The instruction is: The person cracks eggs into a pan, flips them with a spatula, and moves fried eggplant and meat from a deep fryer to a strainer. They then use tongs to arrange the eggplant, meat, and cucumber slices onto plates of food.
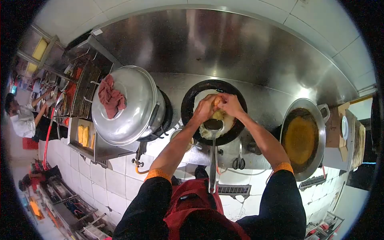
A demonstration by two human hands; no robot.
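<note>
**Two-Hand Hold Over Wok: Posn. & Handling Notes**

1. Near zone. The ladle point(213, 172) lies w/ its bowl inside the near side of the wok point(188, 106) and its handle projecting over the near edge toward the red apron point(192, 204). No hand is on it. Caution: a sleeve or apron catching the handle could tip it; fwd. lean is best kept min.

2. Near edge of counter, R of the handle: scissors point(239, 162). Best left clear of the forearms.

3. Work zone, ctr. The small orange-brown item point(217, 100), prob. an egg or its shell, is above the far half of the wok, between both hands. L hand point(205, 108): fingers grasp the item from the L side. R hand point(231, 105): fingers grasp it from the R side. Exact fingertip contact is too small to tell.

4. Technique (judgement). Hold low over the pale contents point(227, 120) to limit splash, but w/ fingertips off the hot surface. Use light, even pressure from both sides; excess force would prob. shed fragments. Wrists stay inside the rim line, w/o touching metal.

5. Sides. L: large lidded pot point(134, 128) w/ a red cloth point(112, 98) on the lid. R: wide pan point(322, 140) of brownish liquid. Elbows in, re: both.

6. Far zone: metal backsplash point(216, 44). Far L: another person point(24, 120), well apart.
</note>
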